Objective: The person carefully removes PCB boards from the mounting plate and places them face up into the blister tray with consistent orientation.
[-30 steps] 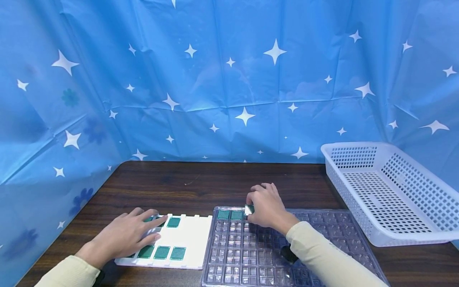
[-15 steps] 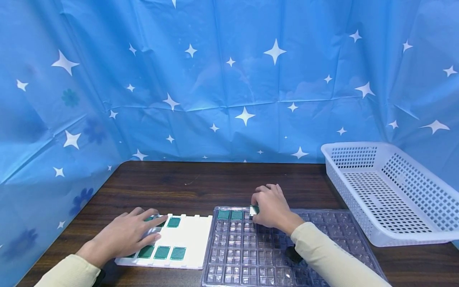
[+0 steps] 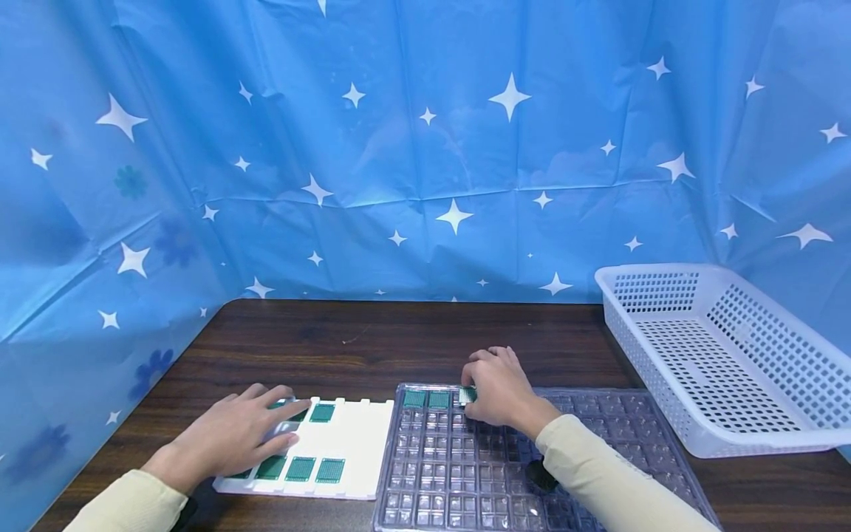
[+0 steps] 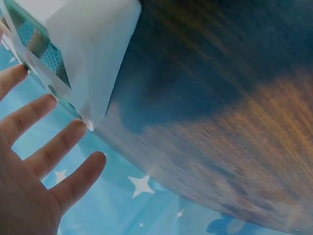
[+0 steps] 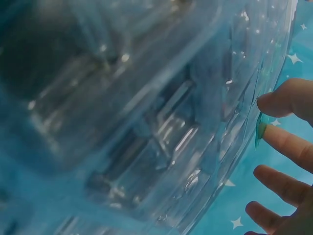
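Observation:
My right hand pinches a small green circuit board between thumb and index finger, at the third compartment of the clear plastic tray's back row. Its other fingers are apart from the board in the right wrist view. Two more green boards sit in the compartments just left of it. With fingers spread, my left hand rests over the left part of a white holder. Green boards lie along the holder's front and back edges, some partly hidden under that hand.
On the right stands a white perforated basket, close to the tray's right edge. Everything rests on a dark wood table. A blue star-patterned curtain hangs behind the table and along its left side.
My right hand shifted slightly right, then back left and lower, and the pinched board now lies flatter at the third compartment. The left hand has stayed in place.

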Available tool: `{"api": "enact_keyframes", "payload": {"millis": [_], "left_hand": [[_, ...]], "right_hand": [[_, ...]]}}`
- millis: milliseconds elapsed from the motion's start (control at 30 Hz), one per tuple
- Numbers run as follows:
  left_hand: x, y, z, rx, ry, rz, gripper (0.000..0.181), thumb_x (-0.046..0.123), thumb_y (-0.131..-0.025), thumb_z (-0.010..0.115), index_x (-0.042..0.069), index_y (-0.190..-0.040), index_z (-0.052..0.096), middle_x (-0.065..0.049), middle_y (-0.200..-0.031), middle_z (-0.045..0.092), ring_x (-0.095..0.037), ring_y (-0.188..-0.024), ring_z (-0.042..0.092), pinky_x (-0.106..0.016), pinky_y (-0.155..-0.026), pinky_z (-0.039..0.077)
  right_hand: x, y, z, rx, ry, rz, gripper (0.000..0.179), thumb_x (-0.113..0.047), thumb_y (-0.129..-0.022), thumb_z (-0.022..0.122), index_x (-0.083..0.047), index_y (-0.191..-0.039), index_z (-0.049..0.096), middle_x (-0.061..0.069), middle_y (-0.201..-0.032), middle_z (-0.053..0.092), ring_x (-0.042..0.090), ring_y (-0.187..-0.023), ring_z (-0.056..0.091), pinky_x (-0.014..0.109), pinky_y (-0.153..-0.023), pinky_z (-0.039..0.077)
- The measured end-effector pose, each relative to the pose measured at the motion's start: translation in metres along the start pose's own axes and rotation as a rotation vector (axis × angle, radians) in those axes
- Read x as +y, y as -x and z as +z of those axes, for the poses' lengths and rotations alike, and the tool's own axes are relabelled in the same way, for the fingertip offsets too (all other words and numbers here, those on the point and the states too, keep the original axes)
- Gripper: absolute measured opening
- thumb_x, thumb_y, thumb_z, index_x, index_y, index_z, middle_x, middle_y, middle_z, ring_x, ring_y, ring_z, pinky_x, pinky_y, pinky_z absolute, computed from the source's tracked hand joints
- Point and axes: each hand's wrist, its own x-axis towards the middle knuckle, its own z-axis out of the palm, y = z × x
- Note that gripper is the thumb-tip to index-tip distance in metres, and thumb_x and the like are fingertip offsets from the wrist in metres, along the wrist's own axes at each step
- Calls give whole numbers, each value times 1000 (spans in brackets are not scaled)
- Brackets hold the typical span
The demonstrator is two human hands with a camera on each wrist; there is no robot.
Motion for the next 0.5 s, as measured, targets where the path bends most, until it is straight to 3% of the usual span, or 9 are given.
{"api": "enact_keyframes", "payload": {"millis": [500], "left_hand": [[0,0,0,-7,-3,-8,60,65,-94,44,25,-137,57,-9,-134,58,-35,-115,59,-61,-87,51]], "right_hand": [[-4,-3,3,-1,3,-26,23,-21,-74,83,-14,-93,73,11,-131,63,41,-134,45,60,-117,24]]}}
